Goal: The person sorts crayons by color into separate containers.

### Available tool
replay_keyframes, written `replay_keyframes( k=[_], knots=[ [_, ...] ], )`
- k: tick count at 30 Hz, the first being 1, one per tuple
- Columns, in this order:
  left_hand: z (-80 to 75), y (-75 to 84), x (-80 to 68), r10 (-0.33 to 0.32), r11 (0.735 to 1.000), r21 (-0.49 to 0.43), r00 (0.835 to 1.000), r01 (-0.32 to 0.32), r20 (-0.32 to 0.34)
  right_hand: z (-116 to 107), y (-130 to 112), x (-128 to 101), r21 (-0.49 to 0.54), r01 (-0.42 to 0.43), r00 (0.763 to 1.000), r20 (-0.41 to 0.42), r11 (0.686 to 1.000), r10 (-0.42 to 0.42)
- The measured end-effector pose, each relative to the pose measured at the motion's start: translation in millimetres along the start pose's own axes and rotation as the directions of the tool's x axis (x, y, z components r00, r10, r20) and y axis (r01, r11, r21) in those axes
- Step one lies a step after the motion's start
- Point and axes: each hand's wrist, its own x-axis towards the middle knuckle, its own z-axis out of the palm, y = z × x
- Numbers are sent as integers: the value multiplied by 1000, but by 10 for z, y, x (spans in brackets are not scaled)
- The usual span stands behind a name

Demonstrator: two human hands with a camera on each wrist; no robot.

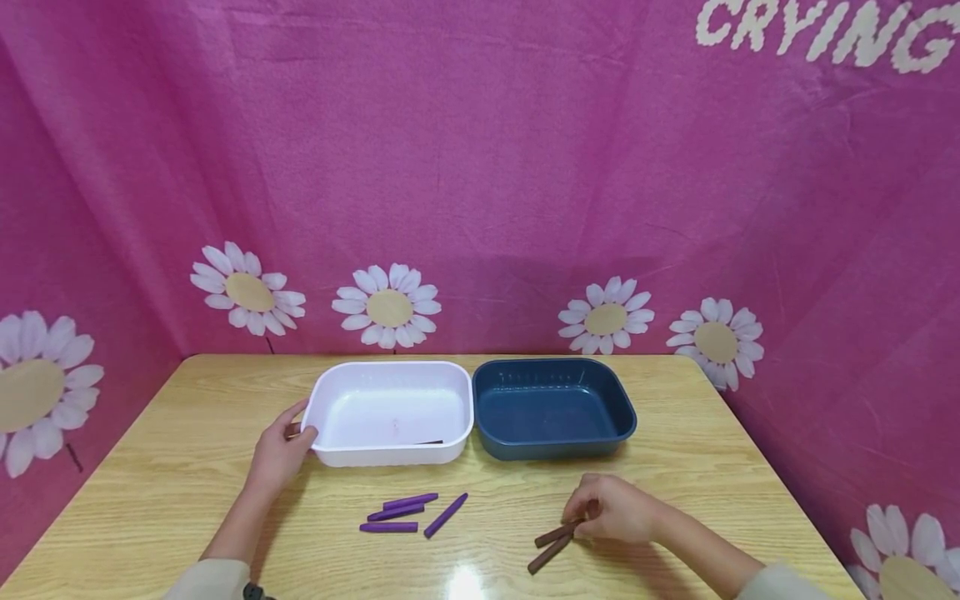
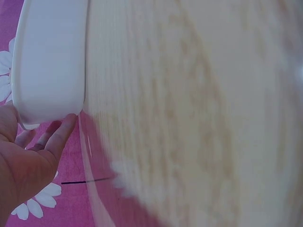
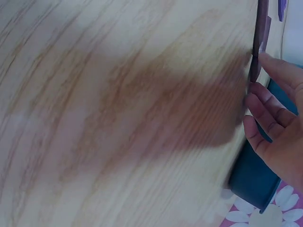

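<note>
My left hand [image 1: 279, 454] holds the near-left corner of a white plastic tray [image 1: 390, 456], thumb over its rim and fingers against the outside wall. In the left wrist view, the fingertips touch the underside corner of the tray [image 2: 52, 61]. Above the table at right, my right hand [image 1: 617, 508] pinches a brown crayon [image 1: 550, 554] by its end. Another brown crayon [image 1: 553, 536] lies close against it; whether the fingers grip both cannot be told. A thin brown piece [image 1: 430, 442] shows inside the white tray, mostly hidden by the near wall.
Several purple crayons [image 1: 395, 527] lie on the wooden table [image 1: 315, 550] in front of the white tray. A dark blue tray [image 1: 555, 450] stands right beside the white one. Behind the table hangs a pink cloth [image 1: 480, 167] printed with daisies.
</note>
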Motion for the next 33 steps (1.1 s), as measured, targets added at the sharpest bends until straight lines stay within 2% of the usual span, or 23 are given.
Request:
replay_keyframes(
  k=[13, 27, 33],
  knots=[
    [-2, 2, 0, -7, 1000, 3, 1000, 7, -8, 46, 49, 29, -75, 7, 1000, -6, 997, -7],
    [0, 13, -6, -6, 1000, -13, 1000, 6, -8, 53, 57, 47, -77, -8, 1000, -21, 997, 6],
    [-7, 2, -5, -3, 1000, 2, 1000, 3, -2, 39, 58, 41, -28, -22, 999, -48, 999, 20]
  ],
)
